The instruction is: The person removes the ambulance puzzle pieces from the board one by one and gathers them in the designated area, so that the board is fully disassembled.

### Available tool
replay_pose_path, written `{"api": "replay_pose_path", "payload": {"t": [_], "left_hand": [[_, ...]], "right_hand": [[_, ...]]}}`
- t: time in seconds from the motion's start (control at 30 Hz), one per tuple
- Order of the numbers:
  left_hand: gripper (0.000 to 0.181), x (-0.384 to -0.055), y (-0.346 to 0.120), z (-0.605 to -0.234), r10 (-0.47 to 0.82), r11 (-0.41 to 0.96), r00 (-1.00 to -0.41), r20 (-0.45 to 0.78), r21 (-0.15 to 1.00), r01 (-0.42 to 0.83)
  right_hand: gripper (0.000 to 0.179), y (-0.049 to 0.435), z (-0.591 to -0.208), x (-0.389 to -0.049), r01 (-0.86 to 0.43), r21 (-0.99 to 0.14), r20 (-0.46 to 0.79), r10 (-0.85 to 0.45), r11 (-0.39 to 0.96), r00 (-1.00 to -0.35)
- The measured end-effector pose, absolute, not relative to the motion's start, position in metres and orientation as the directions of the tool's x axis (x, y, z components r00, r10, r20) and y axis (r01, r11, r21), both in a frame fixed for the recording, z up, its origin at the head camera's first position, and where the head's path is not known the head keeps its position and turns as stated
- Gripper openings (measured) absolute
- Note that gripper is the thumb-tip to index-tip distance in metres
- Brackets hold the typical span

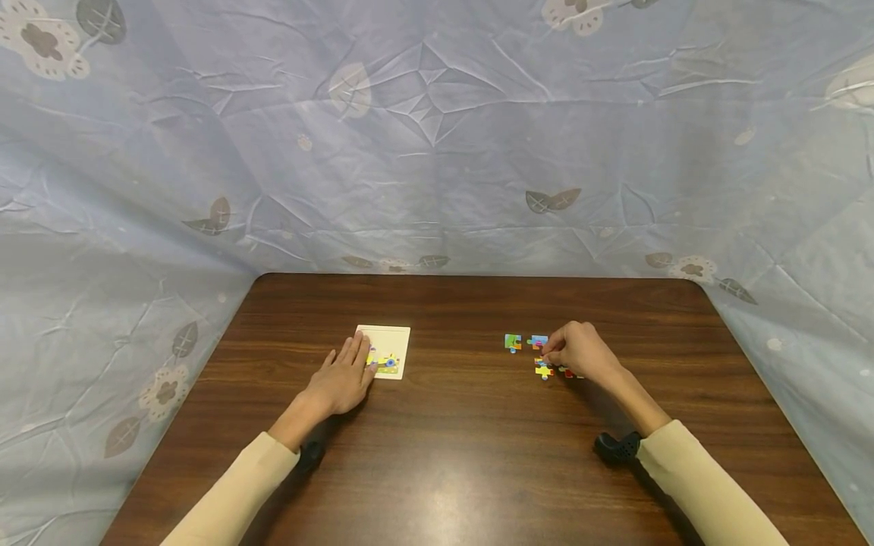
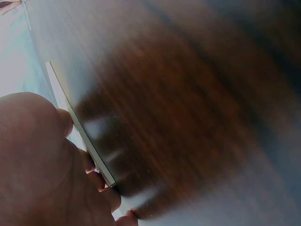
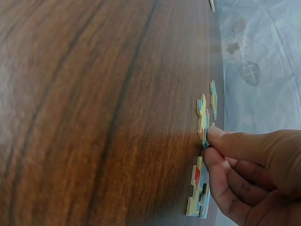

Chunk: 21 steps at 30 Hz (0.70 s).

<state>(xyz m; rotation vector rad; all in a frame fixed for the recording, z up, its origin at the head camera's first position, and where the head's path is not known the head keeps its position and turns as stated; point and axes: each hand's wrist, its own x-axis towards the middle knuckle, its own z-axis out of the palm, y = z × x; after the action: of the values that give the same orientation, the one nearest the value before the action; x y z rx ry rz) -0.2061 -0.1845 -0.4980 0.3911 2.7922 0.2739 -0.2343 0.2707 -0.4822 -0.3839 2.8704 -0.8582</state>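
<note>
My left hand [image 1: 344,379] lies with its fingers extended over the left side of a pale square puzzle board [image 1: 396,337]. Part of a yellow and green picture shows in the board's lower half beside the fingers; the rest is under the hand. At the right, my right hand [image 1: 580,353] pinches a small puzzle piece [image 3: 205,140] between thumb and forefinger, low over the table. Around those fingertips lie a green and blue piece [image 1: 512,342], a blue piece [image 1: 537,342], a yellow piece [image 1: 544,371] and, partly hidden under the hand, red-marked pieces [image 3: 197,176].
The brown wooden table [image 1: 437,425] has rounded far corners. A grey-blue curtain [image 1: 423,174] with leaf and flower prints hangs behind it and along both sides. Black wrist devices [image 1: 617,447] sit at both cuffs.
</note>
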Motion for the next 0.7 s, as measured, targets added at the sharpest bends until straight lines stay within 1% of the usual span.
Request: {"api": "replay_pose_path", "payload": {"t": [0.17,0.3,0.5,0.7], "left_hand": [[0.069,-0.206,-0.185,-0.499,0.292,0.946,-0.916,-0.274,0.223,0.234],[0.069,-0.206,-0.183,-0.499,0.295,0.944,-0.914,-0.278,0.232,0.234],[0.069,-0.205,-0.182,-0.498,0.287,0.947,-0.914,-0.289,0.232,0.224],[0.071,-0.208,-0.184,-0.488,0.31,0.941,-0.902,-0.3,0.232,0.246]], "right_hand": [[0.006,0.271,-0.481,-0.234,-0.199,-0.551,-0.056,-0.274,0.81,-0.96],[0.005,0.275,-0.474,-0.232,-0.177,-0.592,-0.074,-0.271,0.786,-0.96],[0.005,0.271,-0.441,-0.239,-0.161,-0.634,-0.032,-0.234,0.756,-0.972],[0.006,0.237,-0.41,-0.247,-0.214,-0.646,0.02,-0.264,0.733,-0.964]]}}
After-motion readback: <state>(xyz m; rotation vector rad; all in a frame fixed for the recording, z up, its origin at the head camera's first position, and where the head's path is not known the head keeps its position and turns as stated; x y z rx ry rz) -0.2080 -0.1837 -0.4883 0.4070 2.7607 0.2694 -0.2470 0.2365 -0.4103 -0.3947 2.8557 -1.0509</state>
